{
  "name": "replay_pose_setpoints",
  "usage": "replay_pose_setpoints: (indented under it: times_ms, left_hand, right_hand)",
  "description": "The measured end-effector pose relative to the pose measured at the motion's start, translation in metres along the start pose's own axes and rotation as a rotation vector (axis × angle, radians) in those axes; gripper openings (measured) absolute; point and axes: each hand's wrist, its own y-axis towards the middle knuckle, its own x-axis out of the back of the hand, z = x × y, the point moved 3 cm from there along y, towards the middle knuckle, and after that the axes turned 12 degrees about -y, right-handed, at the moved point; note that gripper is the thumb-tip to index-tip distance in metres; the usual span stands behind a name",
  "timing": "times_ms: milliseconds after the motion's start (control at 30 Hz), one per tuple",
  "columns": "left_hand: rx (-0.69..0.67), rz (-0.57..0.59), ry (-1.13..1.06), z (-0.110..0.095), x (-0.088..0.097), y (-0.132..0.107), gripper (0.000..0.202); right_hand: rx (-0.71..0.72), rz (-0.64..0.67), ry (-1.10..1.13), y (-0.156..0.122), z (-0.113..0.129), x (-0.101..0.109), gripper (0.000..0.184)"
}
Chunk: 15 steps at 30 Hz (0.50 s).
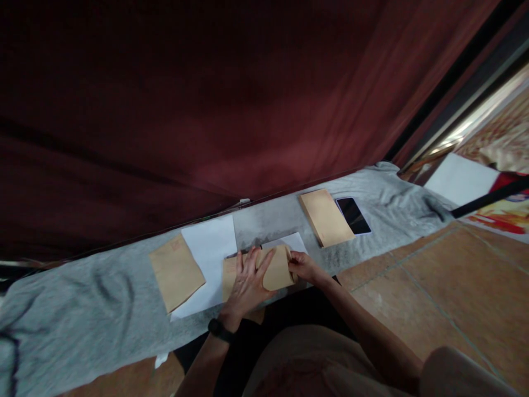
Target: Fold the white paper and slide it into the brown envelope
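A brown paper envelope (278, 271) lies in front of me, near the edge of the cloth-covered surface. My left hand (249, 280), with a dark band on its wrist, rests on it with the fingers spread. At the envelope's right end, my right hand (303, 267) is closed on its edge, which is raised and bent; the fingertips are partly hidden. White paper (294, 241) shows behind the envelope. Left of my hands, another brown envelope (176, 270) lies partly over a large white sheet (212, 237).
A stack of brown envelopes (326, 216) lies to the right, beside a dark-screened phone (354, 215). A wrinkled grey cloth (86, 298) covers the long narrow surface. Dark red fabric (248, 110) hangs behind it. Tiled floor (421, 275) shows at the right.
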Motion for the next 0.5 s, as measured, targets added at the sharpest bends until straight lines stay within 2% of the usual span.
replay_pose_setpoints:
  times_ms: [267, 400, 500]
  left_hand:
    - [-0.019, 0.040, -0.047, -0.007, -0.007, 0.010, 0.101]
    - [-0.041, 0.021, -0.081, -0.009, -0.012, 0.012, 0.099]
    - [-0.057, -0.008, -0.082, -0.008, -0.015, 0.012, 0.100]
  right_hand:
    - [-0.053, -0.172, -0.244, 0.000, -0.024, 0.018, 0.011]
    - [-0.036, -0.243, -0.382, -0.006, -0.020, 0.027, 0.007]
    - [-0.010, -0.348, -0.471, -0.017, -0.009, 0.037, 0.011]
